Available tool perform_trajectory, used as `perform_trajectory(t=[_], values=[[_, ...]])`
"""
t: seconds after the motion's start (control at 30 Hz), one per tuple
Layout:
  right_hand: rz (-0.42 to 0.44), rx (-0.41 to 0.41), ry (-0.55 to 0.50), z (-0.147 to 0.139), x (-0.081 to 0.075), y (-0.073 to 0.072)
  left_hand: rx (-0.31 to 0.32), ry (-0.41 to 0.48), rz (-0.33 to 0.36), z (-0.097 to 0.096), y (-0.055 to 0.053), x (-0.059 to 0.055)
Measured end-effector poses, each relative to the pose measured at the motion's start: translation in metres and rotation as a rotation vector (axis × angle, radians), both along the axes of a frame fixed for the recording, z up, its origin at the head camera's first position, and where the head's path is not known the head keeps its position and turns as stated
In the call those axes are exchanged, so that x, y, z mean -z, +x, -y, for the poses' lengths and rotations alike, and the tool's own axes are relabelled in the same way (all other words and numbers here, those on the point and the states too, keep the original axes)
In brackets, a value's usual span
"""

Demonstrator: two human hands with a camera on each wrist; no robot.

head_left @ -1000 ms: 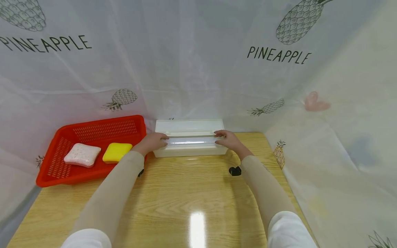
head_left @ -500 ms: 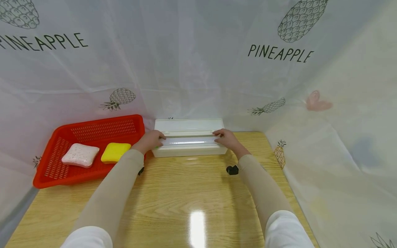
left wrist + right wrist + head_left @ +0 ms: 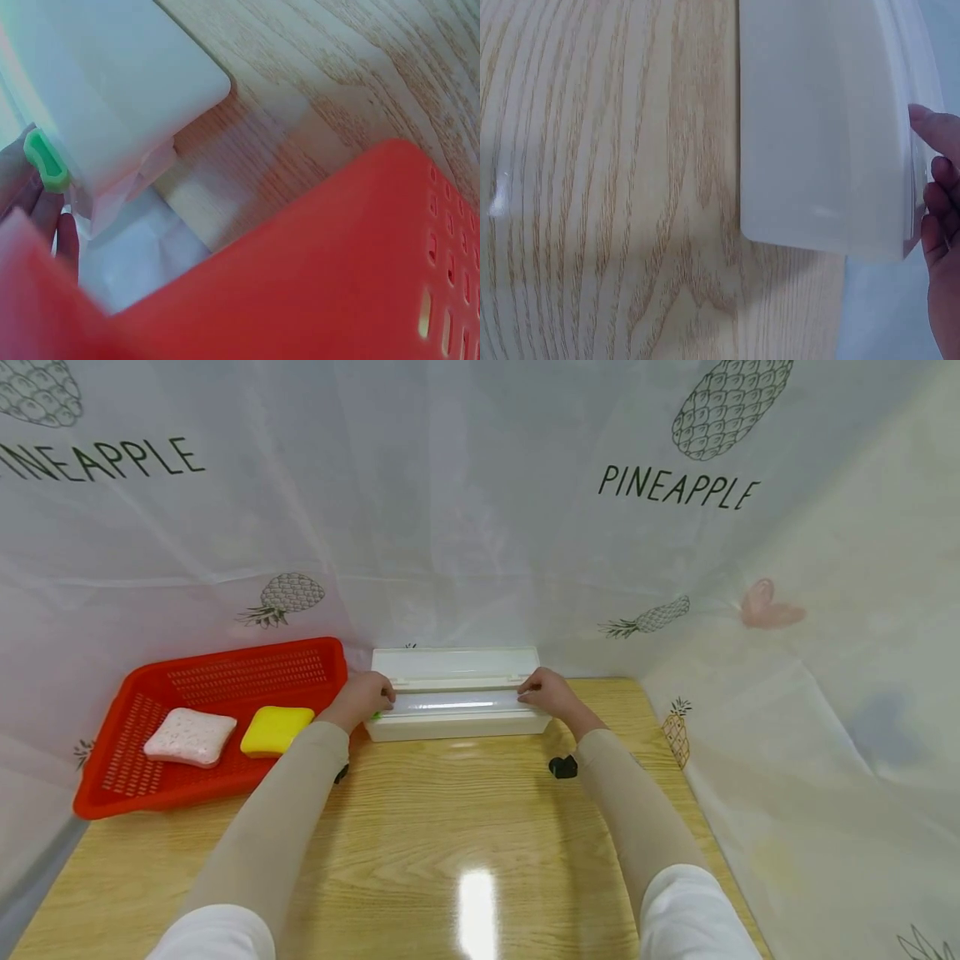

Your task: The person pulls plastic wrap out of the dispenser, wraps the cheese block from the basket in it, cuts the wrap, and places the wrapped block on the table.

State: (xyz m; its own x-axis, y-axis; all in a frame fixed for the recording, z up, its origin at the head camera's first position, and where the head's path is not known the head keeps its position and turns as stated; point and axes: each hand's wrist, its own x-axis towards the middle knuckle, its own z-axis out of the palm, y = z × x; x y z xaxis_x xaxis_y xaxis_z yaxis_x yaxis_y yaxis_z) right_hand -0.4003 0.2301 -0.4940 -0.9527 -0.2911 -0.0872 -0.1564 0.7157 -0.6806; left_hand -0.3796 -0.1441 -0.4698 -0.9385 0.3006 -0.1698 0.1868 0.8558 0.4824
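A long white cling film dispenser [image 3: 457, 727] stands at the back of the table, its lid [image 3: 457, 662] tipped back against the curtain. Clear cling film [image 3: 456, 702] stretches along its opening. At the left end my left hand [image 3: 362, 697] pinches the film with curled fingers. A green slider [image 3: 46, 159] sits right by those fingertips in the left wrist view. My right hand [image 3: 551, 693] pinches the film at the other end, thumb over the rim and fingers bent behind it in the right wrist view. The film between the fingertips is mostly hidden.
Left of the dispenser is a red basket [image 3: 157, 793], close to my left forearm. It holds a whitish sponge [image 3: 190, 737] and a yellow sponge [image 3: 276, 732]. A pineapple-print curtain [image 3: 465, 527] hangs right behind the wooden table [image 3: 450, 810].
The fingers of both hands have drawn together at the film's ends. My left hand has shifted slightly left, uncovering the green slider. The dispenser keeps its place.
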Motion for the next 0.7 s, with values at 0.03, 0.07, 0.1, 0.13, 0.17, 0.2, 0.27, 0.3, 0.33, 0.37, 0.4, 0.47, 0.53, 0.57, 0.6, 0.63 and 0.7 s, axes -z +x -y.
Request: perform_trajectory(t=[0.03,0.07,0.1,0.13,0.17,0.2,0.27,0.3,0.33,0.37,0.4,0.47,0.53,0.57,0.6,0.63,0.7], values=[[-0.008,0.001,0.003,-0.001,0.000,0.000,0.000,-0.003,-0.003,0.000,0.000,0.000],[-0.015,0.003,0.005,-0.001,-0.001,0.000,0.001,-0.005,-0.007,0.001,-0.001,0.000],[-0.020,0.004,0.005,-0.002,-0.002,0.001,0.002,-0.004,-0.011,0.001,-0.001,-0.001],[-0.023,0.004,0.005,-0.003,-0.003,0.001,0.002,-0.002,-0.014,0.002,-0.001,-0.001],[-0.024,0.007,0.001,-0.004,-0.004,0.001,0.000,0.004,-0.015,0.003,-0.001,0.000],[-0.022,0.012,-0.005,-0.005,-0.005,0.002,0.000,0.009,-0.017,0.003,-0.001,0.000],[-0.010,0.029,-0.020,-0.007,-0.007,0.004,-0.011,0.026,-0.012,0.005,0.000,-0.001],[-0.003,0.039,-0.029,-0.008,-0.007,0.004,-0.014,0.034,-0.008,0.006,0.000,-0.001],[0.005,0.052,-0.039,-0.009,-0.007,0.005,-0.020,0.039,-0.006,0.006,0.001,-0.001],[0.012,0.063,-0.048,-0.010,-0.007,0.005,-0.027,0.048,-0.003,0.007,0.001,-0.002],[0.018,0.073,-0.057,-0.010,-0.007,0.006,-0.035,0.054,0.000,0.007,0.002,-0.002],[0.023,0.086,-0.076,-0.011,-0.006,0.006,-0.053,0.068,0.010,0.008,0.002,-0.004],[0.037,0.097,-0.118,-0.012,-0.006,0.006,-0.070,0.081,0.018,0.008,0.003,-0.005],[0.045,0.103,-0.141,-0.012,-0.005,0.006,-0.074,0.090,0.024,0.008,0.003,-0.006],[0.052,0.109,-0.165,-0.012,-0.005,0.006,-0.075,0.093,0.024,0.008,0.002,-0.006],[0.059,0.112,-0.186,-0.012,-0.005,0.005,-0.075,0.097,0.024,0.008,0.002,-0.006],[0.070,0.115,-0.216,-0.013,-0.006,0.005,-0.064,0.102,0.016,0.009,0.001,-0.006]])
